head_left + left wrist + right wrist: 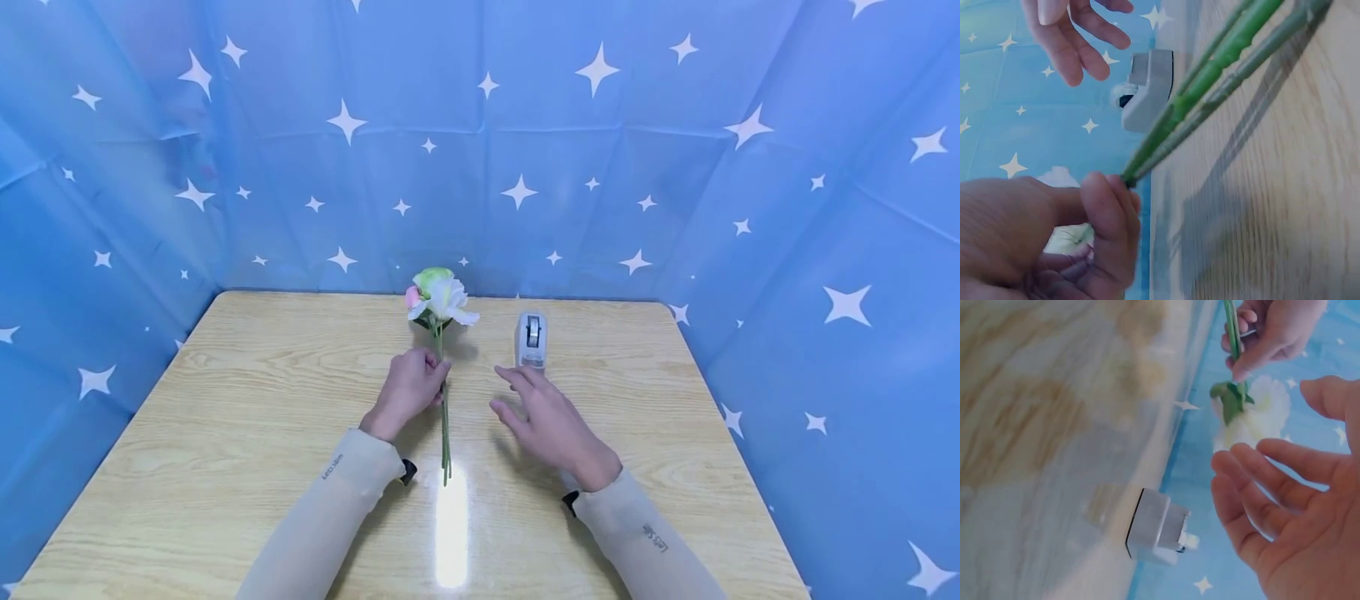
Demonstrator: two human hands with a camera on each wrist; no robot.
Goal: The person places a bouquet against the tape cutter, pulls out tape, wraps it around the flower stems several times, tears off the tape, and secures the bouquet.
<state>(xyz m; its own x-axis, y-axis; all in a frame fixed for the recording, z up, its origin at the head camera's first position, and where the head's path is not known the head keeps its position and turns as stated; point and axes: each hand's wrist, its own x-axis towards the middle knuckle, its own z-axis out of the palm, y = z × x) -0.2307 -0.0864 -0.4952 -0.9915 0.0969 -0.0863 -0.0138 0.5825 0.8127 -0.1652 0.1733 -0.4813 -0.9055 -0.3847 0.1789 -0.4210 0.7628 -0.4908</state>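
A small bunch of flowers (442,302) with white, green and pink heads is held by its green stems (1210,81) in my left hand (411,385). The thumb and fingers pinch the stems partway down, and the stem ends point toward me. To the right, my right hand (546,421) hovers with its fingers spread and nothing in it. Just beyond its fingertips stands a grey tape dispenser (531,340), with a roll of tape in it. In the right wrist view the dispenser (1154,528) appears apart from the hand.
Both arms reach over a wood-grain table (270,400). A blue curtain (420,167) with white stars hangs behind the table and along both sides. Light glares off the tabletop near the stem ends.
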